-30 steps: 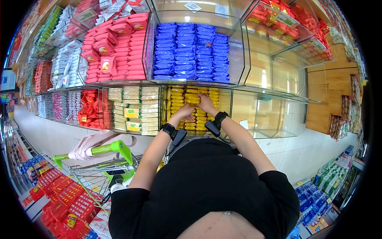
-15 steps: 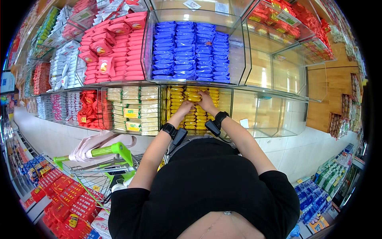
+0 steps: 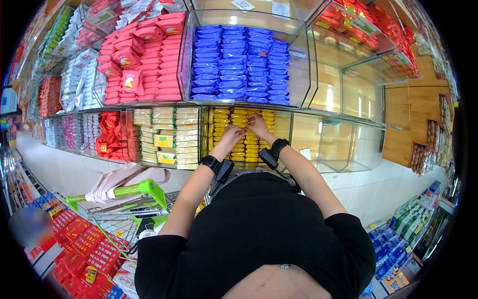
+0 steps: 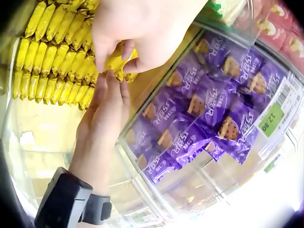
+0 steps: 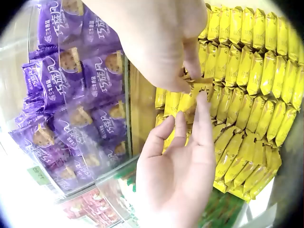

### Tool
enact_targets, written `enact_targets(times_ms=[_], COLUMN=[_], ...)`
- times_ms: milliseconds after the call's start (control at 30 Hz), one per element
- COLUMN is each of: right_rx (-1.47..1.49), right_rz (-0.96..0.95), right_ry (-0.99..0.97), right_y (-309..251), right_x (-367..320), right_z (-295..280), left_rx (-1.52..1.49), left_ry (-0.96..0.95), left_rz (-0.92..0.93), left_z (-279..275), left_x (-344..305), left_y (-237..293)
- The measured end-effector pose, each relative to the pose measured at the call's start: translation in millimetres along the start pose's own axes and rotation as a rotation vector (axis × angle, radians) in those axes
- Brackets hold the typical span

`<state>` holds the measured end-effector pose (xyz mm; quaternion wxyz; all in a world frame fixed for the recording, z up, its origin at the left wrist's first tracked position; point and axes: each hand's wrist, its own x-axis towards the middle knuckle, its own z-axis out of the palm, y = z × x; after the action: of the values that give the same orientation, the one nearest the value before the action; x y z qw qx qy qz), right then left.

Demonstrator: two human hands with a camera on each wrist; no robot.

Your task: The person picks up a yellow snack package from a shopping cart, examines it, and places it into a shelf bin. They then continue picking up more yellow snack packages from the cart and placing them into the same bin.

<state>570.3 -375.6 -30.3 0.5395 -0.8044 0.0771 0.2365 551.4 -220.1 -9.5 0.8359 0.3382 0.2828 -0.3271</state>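
Observation:
Both hands meet over a bin of small yellow wrapped snack packets point(image 3: 254, 147), stacked in rows. My right hand point(image 3: 260, 128) reaches in from the right and pinches one yellow packet point(image 5: 189, 98) between thumb and fingers. From the left comes my left hand point(image 3: 230, 137), its palm turned up in the right wrist view. One long left fingertip point(image 5: 202, 97) touches that packet's end, while the left thumb point(image 5: 159, 137) stands apart from it. Seen from the left wrist, the left hand's back covers part of the packet.
Clear dividers point(image 3: 201, 134) flank the bin. Purple cookie packets point(image 4: 202, 104) fill a neighbouring bin, blue packets point(image 3: 244, 65) the one above, cream-coloured packets point(image 3: 166, 134) the one at left. A shopping cart with a green handle point(image 3: 149, 189) stands at my left.
The yellow packet, earlier showing its broad face between both hands, has turned and shows less of itself. My left fingers have moved up closer to my right fingertips.

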Motion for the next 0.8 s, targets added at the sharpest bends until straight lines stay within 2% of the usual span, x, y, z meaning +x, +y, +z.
enact_targets(times_ms=[200,333,533,800], right_rx=[-0.088,-0.123,-0.055,-0.181], right_rz=[-0.104,-0.058,-0.074,-0.012], right_ry=[0.063,0.090,0.128,0.094], right_y=[7,-1,-3,2], right_x=[6,4,4,9], right_z=[6,5,6,7], left_rx=[-0.022,-0.003,0.026,0.005], left_ry=[0.060,0.093,0.026,0.091], left_rz=[0.036,0.025,0.033,-0.026], left_z=[-3,-2,3,3], left_x=[-3,-4,-7,-1], left_y=[-8,-10,-6,-1])
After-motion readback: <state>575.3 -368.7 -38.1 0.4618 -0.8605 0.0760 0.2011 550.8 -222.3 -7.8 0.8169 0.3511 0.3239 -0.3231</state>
